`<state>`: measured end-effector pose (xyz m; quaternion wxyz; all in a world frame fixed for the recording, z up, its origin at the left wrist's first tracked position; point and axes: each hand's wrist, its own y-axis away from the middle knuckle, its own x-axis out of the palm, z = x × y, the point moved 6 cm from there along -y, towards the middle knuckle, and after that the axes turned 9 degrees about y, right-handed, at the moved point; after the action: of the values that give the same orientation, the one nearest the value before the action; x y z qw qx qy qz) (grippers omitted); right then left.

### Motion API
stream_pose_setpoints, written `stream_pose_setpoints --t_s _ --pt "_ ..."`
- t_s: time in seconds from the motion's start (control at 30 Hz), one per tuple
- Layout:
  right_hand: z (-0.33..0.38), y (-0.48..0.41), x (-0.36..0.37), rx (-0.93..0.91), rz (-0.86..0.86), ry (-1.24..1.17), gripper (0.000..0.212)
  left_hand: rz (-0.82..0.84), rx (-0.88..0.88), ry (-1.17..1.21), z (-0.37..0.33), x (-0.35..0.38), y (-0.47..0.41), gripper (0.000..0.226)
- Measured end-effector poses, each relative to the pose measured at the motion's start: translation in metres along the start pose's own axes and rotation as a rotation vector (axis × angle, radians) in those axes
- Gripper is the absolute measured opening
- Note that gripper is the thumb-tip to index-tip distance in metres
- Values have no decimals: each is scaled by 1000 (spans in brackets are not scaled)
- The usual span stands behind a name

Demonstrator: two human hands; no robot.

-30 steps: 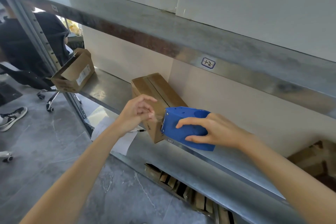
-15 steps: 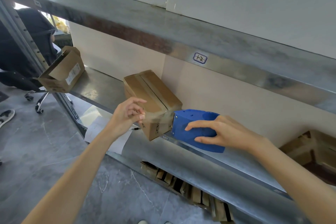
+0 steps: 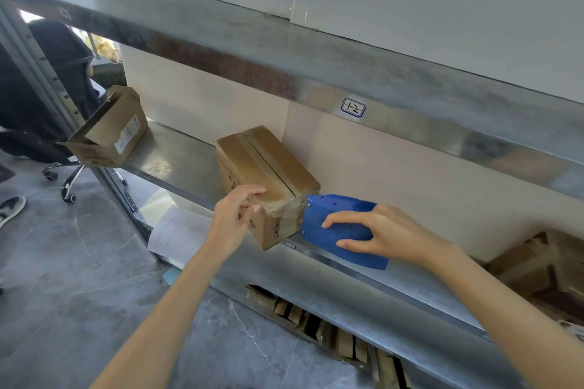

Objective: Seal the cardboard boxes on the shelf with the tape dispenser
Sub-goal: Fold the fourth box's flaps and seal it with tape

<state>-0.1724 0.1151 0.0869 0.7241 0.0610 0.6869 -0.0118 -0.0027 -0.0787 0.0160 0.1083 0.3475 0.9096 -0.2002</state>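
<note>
Head view, right hand (image 3: 395,234) gripping tape dispenser (image 3: 319,215), against box (image 3: 262,161)

Mid-frame I note the closed box (image 3: 268,174) on the shelf (image 3: 177,156); tape dispenser (image 3: 335,215) just right of it; open box (image 3: 110,136) at the shelf's end, frame left.

Matt brown cardboard box (image 3: 265,167), glossy clear tape; smooth blue plastic dispenser (image 3: 335,230); shelf (image 3: 177,155) prob. dull galvanised metal.

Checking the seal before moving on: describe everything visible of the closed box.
The closed box is brown cardboard, clear tape along its top seam and wrinkled over the near end. It sits angled on the metal shelf, corner overhanging. The left hand touches its near edge; the tape dispenser meets its end.
</note>
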Motion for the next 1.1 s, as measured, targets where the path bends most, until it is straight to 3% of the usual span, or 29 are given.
stream_pose_setpoints --t_s 0.23,0.57,0.77,1.1 --pt "-3 -3 3 9 -26 54 34 -10 128 -87 11 6 6 42" --pt "-7 -5 8 11 -20 62 38 -81 239 -356 8 8 -4 29" --pt "-7 -5 8 30 -1 65 43 -106 176 -268 7 9 -1 35" --pt "-6 -6 5 50 5 82 43 -201 212 -299 7 2 -7 19"
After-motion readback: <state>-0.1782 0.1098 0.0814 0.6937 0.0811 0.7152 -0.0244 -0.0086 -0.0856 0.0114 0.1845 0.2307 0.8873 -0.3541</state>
